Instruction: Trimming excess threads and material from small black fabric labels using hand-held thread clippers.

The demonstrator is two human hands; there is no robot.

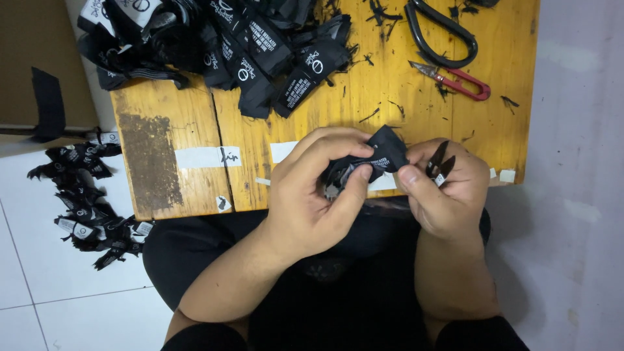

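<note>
White floor tiles are showing at far left, with a scatter of black fabric labels [88,201] lying on them beside the wooden surface [162,156].

Heap of more black labels [221,45] is crowding the surface's upper left corner; loose black thread trimmings are littering the wood further along.

Left hand [312,195] is curling around a black woven label [377,156] held just above the near edge of the surface, over the lap. Its fingers [325,153] are pinching the label, thumb pressing from below.

Right hand [442,195] is gripping the label's other edge between thumb and forefinger while also holding small black thread snips [441,162] in the palm, blades pointing up and slightly parted.

Judgement: a clean trim is depending on keeping the label taut between both pinches and the blades flat against the edge, clear of the left fingertips.

Further right, red-handled snips [455,79] and large black-handled scissors [442,36] are lying well apart from the hands. Small paper tags [507,175] are sitting at the right edge.
</note>
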